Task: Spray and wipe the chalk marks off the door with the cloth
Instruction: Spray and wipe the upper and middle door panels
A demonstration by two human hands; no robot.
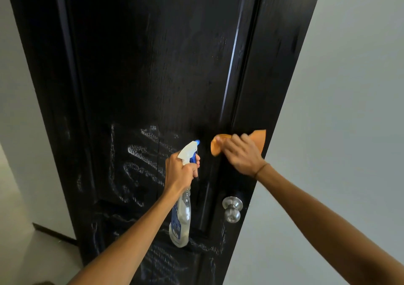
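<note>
Two outstretched arms: left hand (180, 171) fingers clasp the spray bottle (181, 214); right hand (241, 155) fingers press the orange cloth (259, 139) against the door (153, 66).

The light is soft and rather dim, with no hard shadows. A thin bright reflection runs along the panel edge of the door (153, 66). The wide lens tilts the door's sides. The picture looks slightly soft.
</note>
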